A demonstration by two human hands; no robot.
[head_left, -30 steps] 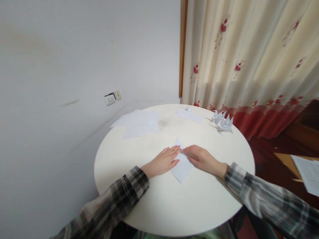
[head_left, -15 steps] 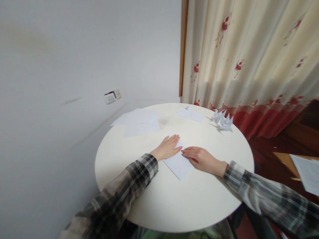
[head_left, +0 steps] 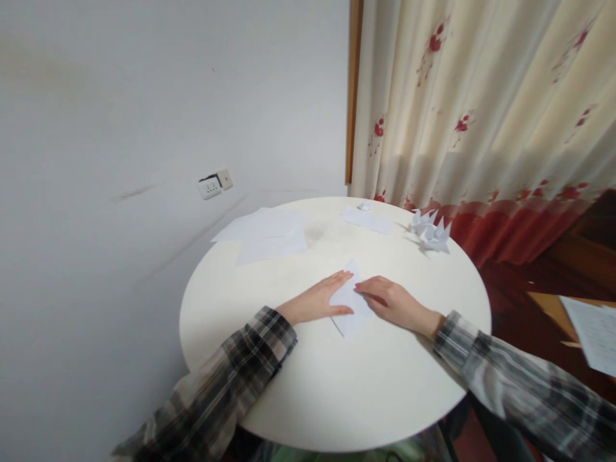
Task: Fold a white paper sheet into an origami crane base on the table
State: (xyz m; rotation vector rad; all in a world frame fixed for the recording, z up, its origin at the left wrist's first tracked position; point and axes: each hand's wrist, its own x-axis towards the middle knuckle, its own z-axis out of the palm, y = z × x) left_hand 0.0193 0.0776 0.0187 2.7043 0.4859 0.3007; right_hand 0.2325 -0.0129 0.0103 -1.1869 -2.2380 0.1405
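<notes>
A folded white paper lies near the middle of the round white table, its corners pointing away from and toward me. On its left edge rests my left hand, open, with the thumb spread from the fingers and the palm down. My right hand touches the paper's right side, its fingers together and curled at the tips. Whether those fingertips pinch an edge is too small to tell.
Loose white sheets overlap at the table's back left. A paper strip with a small folded piece lies at the back. Folded paper cranes stand at the back right. Beyond the right edge are papers on a wooden surface.
My left hand has slid toward me and its thumb has spread from the fingers. The paper has turned slightly and looks narrower, with its near corner shifted left. My right hand has hardly moved.
</notes>
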